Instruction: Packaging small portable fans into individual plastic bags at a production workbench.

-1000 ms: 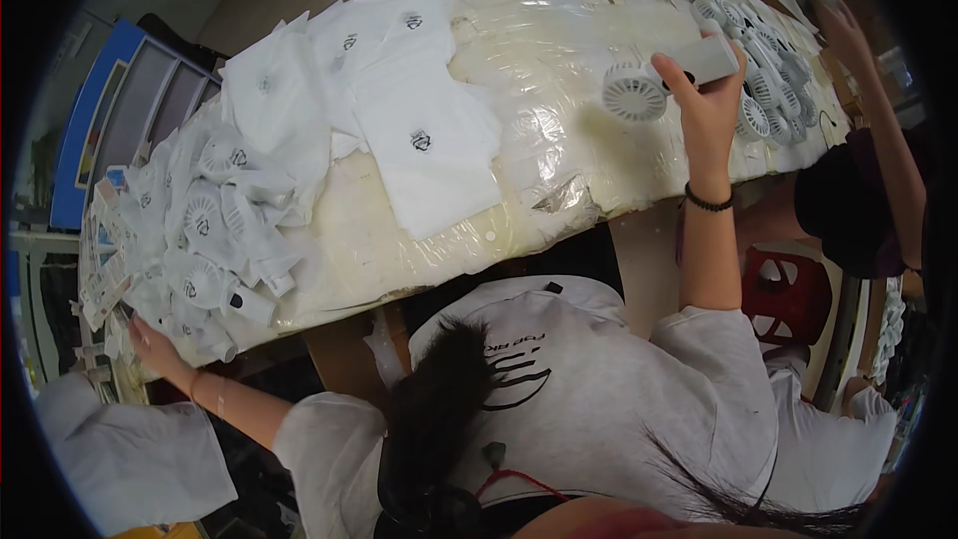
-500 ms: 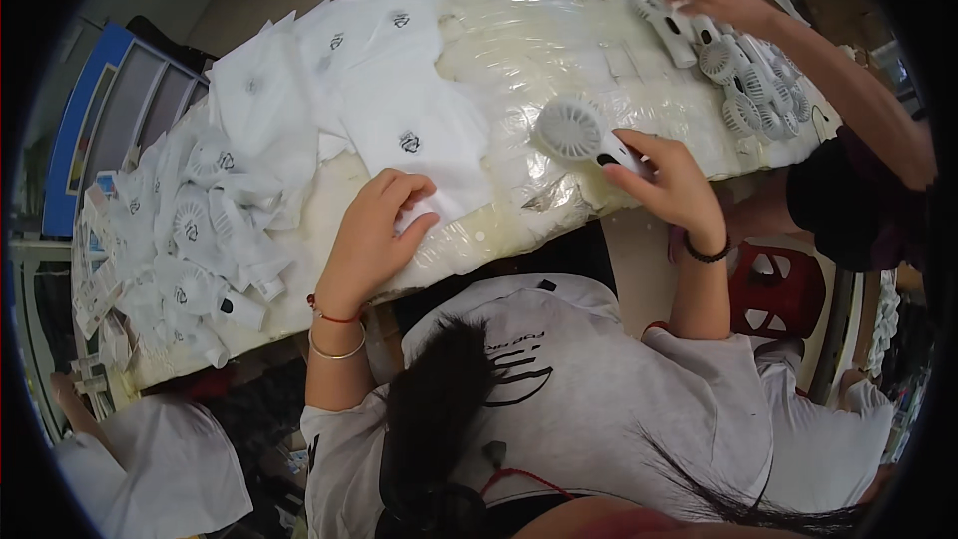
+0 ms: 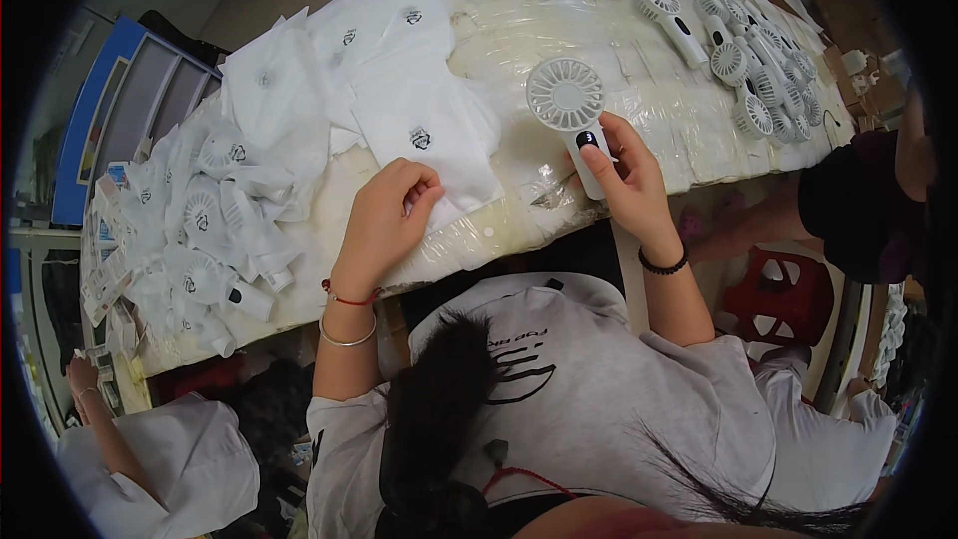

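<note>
A white handheld fan (image 3: 566,95) stands nearly upright in my right hand (image 3: 636,185), which grips its handle with the thumb by a dark oval panel. Its round grille faces up toward me. My left hand (image 3: 391,215) has its fingertips pinched together at the near edge of a thin white pouch (image 3: 399,130) with a small dark print. That pouch lies flat on top of other flat pouches (image 3: 274,75). The fan is to the right of the pouch and apart from it.
The table (image 3: 539,15) is covered in shiny plastic film. Bagged fans (image 3: 205,225) are heaped at left. Several bare fans (image 3: 763,80) lie at far right. A red stool (image 3: 778,294) stands below the table's right side. Other people are at both sides.
My right hand has turned the fan from tilted to nearly upright. My left fingers have closed at the pouch's edge. The other person's hand has withdrawn from the bare fans.
</note>
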The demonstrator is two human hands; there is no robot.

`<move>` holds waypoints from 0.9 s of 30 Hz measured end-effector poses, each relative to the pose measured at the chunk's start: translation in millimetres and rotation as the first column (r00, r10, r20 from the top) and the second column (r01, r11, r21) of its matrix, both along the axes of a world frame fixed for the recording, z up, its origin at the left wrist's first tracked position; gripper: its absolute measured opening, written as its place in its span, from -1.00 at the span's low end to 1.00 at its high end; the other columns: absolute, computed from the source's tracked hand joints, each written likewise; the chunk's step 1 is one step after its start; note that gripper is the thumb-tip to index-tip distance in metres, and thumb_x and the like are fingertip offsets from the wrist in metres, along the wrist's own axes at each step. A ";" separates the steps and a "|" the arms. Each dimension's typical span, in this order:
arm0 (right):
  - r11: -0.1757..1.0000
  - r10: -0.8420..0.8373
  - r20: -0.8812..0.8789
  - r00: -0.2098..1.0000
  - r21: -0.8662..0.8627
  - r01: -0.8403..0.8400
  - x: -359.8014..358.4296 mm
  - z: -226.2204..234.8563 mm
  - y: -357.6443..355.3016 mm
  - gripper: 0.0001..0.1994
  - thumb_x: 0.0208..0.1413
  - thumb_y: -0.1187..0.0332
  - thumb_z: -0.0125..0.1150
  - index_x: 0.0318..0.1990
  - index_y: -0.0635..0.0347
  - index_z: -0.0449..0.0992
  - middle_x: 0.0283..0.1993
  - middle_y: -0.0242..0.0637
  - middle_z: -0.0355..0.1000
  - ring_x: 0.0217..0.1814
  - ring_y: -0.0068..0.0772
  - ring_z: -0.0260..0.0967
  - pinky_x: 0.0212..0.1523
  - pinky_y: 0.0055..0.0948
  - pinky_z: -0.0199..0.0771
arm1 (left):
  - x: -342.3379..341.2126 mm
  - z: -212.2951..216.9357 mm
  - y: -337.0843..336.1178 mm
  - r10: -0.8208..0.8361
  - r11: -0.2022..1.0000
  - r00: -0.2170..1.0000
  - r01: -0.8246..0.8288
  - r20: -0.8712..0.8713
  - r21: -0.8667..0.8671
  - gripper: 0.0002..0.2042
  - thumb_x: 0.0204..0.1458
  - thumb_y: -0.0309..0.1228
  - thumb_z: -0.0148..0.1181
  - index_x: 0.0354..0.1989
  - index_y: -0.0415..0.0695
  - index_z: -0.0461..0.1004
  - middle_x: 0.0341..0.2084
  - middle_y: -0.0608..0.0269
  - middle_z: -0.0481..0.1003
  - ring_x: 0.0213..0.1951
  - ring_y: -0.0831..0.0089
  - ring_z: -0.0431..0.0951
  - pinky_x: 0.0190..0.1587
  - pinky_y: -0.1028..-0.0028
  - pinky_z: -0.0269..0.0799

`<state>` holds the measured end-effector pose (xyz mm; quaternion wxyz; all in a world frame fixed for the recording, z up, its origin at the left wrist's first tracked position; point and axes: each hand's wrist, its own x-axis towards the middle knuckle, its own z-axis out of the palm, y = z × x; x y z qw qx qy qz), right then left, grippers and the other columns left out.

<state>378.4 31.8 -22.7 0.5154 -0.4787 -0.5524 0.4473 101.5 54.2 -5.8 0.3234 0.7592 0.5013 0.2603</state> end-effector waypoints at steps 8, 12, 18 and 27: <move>0.818 0.447 -0.589 0.673 -0.035 -0.574 -19.8 11.9 -24.0 -0.56 0.16 0.44 0.03 0.19 0.29 0.19 -0.24 -0.02 0.47 -0.41 -0.42 0.42 -0.50 -0.65 0.41 | -5.4 2.6 -20.6 0.198 0.975 0.894 -0.221 0.401 0.009 -0.94 -0.04 -0.60 0.09 -0.38 -0.23 0.43 -0.50 0.36 0.38 -0.48 0.56 0.28 -0.36 0.63 0.24; 0.652 0.505 -0.718 0.479 -0.046 -0.757 -41.3 19.3 -23.6 -0.48 0.16 0.44 0.04 0.27 0.26 0.10 -0.26 -0.04 0.48 -0.42 -0.44 0.43 -0.51 -0.67 0.40 | -5.0 15.9 -31.6 0.082 0.994 0.883 -0.108 0.461 0.029 -0.95 -0.04 -0.63 0.07 -0.39 -0.24 0.41 -0.48 0.34 0.38 -0.45 0.55 0.28 -0.34 0.63 0.24; 0.490 0.565 -0.651 0.507 -0.230 -0.841 -59.1 10.5 -7.4 -0.40 0.18 0.44 0.01 0.35 0.20 -0.06 -0.28 -0.05 0.49 -0.45 -0.46 0.43 -0.54 -0.70 0.36 | -14.0 22.1 -31.2 0.019 0.999 0.709 0.019 0.705 -0.046 -0.89 -0.09 -0.68 0.04 -0.39 -0.22 0.40 -0.43 0.29 0.39 -0.41 0.49 0.30 -0.30 0.60 0.25; 0.825 0.328 -0.434 0.839 -0.300 -0.478 -100.7 9.6 -26.0 -0.40 0.26 0.34 -0.09 0.37 0.23 -0.16 -0.26 -0.14 0.45 -0.43 -0.54 0.36 -0.48 -0.70 0.33 | -27.4 -2.7 -38.6 -0.166 0.870 0.965 0.046 0.203 0.491 -0.81 -0.22 -0.66 0.09 -0.37 -0.19 0.40 -0.39 0.24 0.39 -0.36 0.32 0.33 -0.23 0.45 0.27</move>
